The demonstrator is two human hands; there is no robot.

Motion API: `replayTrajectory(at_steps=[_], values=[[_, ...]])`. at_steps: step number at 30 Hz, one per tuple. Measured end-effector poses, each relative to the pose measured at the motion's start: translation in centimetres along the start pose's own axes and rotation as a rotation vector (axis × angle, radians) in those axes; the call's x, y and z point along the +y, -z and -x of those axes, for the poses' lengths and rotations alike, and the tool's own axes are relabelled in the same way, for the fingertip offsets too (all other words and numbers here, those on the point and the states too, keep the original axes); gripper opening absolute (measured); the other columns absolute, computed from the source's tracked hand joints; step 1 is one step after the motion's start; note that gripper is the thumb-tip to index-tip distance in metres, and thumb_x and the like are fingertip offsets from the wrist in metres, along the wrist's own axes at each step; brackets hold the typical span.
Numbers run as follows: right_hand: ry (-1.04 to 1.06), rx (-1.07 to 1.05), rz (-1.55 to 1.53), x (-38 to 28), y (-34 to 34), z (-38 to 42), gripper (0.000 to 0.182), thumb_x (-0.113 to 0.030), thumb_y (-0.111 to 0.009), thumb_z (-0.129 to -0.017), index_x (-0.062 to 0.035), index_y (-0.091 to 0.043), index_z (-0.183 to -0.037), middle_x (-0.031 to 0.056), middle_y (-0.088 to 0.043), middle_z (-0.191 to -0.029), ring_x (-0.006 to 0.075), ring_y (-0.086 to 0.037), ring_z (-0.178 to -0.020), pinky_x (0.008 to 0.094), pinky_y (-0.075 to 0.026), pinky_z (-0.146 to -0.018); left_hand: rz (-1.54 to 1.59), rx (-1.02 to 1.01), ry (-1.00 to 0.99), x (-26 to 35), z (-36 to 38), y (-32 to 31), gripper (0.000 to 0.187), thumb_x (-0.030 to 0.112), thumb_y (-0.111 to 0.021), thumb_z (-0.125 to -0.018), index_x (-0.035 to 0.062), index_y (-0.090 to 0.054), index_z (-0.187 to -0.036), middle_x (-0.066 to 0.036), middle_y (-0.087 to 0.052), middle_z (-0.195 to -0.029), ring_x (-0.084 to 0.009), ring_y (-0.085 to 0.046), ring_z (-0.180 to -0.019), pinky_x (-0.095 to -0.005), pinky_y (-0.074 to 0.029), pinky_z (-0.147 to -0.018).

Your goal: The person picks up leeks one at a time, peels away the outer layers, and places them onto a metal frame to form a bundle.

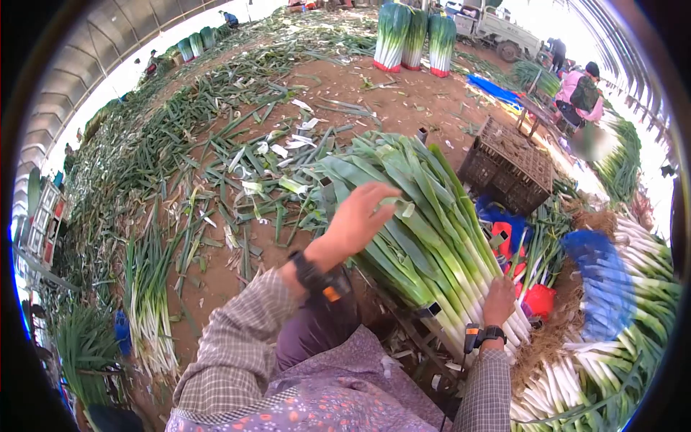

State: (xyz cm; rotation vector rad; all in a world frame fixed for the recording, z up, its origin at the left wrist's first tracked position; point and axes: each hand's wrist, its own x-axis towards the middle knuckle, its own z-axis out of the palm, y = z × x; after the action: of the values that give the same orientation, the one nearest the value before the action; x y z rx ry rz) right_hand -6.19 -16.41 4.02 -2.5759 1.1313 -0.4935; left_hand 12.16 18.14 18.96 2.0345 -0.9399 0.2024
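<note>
Leek bundle: I see it (pixel 425 230) lying aslant before the body, leaves away, white stalks near.
Surroundings: plastic crate (pixel 507 165) just beyond its right side; loose leeks (pixel 640 288) heaped at right, red item (pixel 538 300) between; three upright bundles (pixel 415 39) farther off.
Right hand: low on the white stalks (pixel 499 302), fingers curled against them; I cannot tell whether it grips.
Left hand: raised at the leaves (pixel 363 216), fingers extended and apart, empty; contact unclear.
Visibility: blue sheet (pixel 597 284) blurred; right fingertips hidden.
</note>
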Motion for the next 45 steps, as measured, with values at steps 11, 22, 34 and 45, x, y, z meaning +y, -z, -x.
replayTrajectory(at_steps=[11,22,34,45], values=[[0.119,0.06,0.133,4.6,-4.7,-1.7,0.043,-0.033,-0.047,-0.098,-0.0048,-0.052,-0.129,0.0157,-0.052,-0.137,0.0323,-0.043,-0.131,0.0487,-0.038,-0.104,-0.255,0.032,0.285,-6.2,3.0,-4.2,0.058,0.043,-0.055,-0.093,-0.0014,-0.049,-0.13,-0.024,-0.055,-0.121,-0.0417,-0.05,-0.119,-0.0461,-0.043,-0.099],[-0.021,0.028,0.083,1.5,-1.8,-0.5,0.044,-0.033,-0.05,-0.096,-0.0038,-0.054,-0.129,0.0159,-0.053,-0.135,0.0331,-0.047,-0.126,0.0502,-0.04,-0.1,0.215,-0.027,0.255,0.6,7.3,-1.5,0.037,0.005,-0.061,-0.086,0.0081,-0.058,-0.124,-0.01,-0.061,-0.096,-0.0204,-0.063,-0.088,-0.0342,-0.05,-0.077],[0.003,0.094,0.014,1.0,-1.0,-0.1,0.045,-0.039,-0.053,-0.093,-0.0082,-0.057,-0.125,0.0172,-0.056,-0.131,0.0346,-0.05,-0.124,0.0531,-0.039,-0.099,0.338,-0.346,0.214,5.2,6.9,-5.1,0.027,0.01,-0.058,-0.095,0.0049,-0.064,-0.12,-0.006,-0.066,-0.089,-0.0112,-0.062,-0.07,-0.0279,-0.053,-0.066],[-0.031,0.043,0.019,1.0,-1.2,-0.2,0.046,-0.039,-0.05,-0.095,-0.0107,-0.054,-0.13,0.0141,-0.051,-0.137,0.0327,-0.044,-0.13,0.0514,-0.033,-0.105,0.354,-0.58,-0.423,9.3,0.6,-10.8,0.03,0.009,-0.06,-0.087,0.0145,-0.062,-0.116,-0.008,-0.062,-0.097,-0.0327,-0.063,-0.085,-0.043,-0.051,-0.07]])
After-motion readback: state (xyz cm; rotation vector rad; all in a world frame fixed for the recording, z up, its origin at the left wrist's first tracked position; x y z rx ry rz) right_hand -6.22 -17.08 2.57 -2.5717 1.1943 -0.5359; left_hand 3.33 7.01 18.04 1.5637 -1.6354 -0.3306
